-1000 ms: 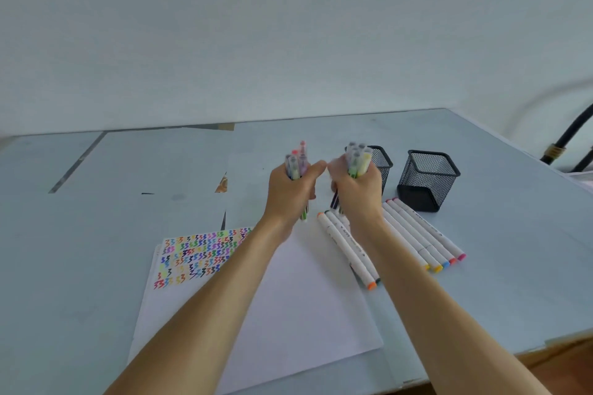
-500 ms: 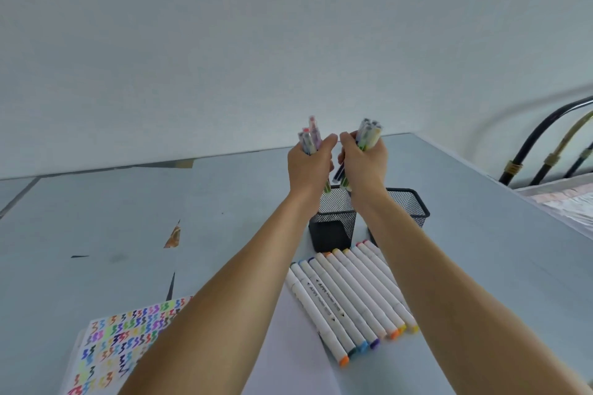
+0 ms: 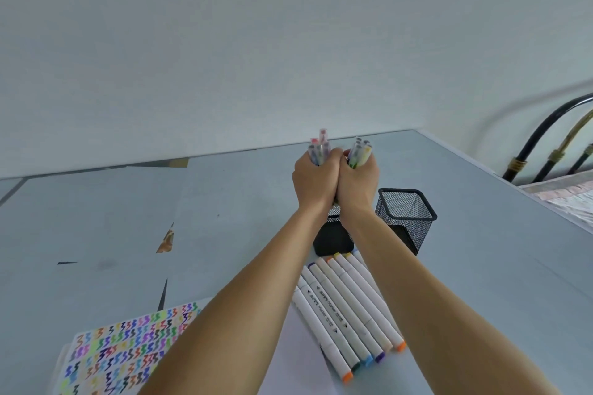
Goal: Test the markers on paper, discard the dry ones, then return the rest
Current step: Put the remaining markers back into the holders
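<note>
A bundle of capped markers (image 3: 319, 147) is gripped upright in the left hand (image 3: 316, 181), fingers curled round it, and a second bundle of markers (image 3: 359, 151) is clasped likewise in the right hand (image 3: 357, 183). Compared with half a second ago, the hands are now pressed together and held lower, directly above the nearer black wire-mesh pen cup (image 3: 333, 239). A second black mesh cup (image 3: 406, 218) stands just to its right. White-barrelled markers (image 3: 348, 311) are laid in a row beside the white paper covered in coloured squiggles (image 3: 128, 346) on the grey table (image 3: 481, 266).
</note>
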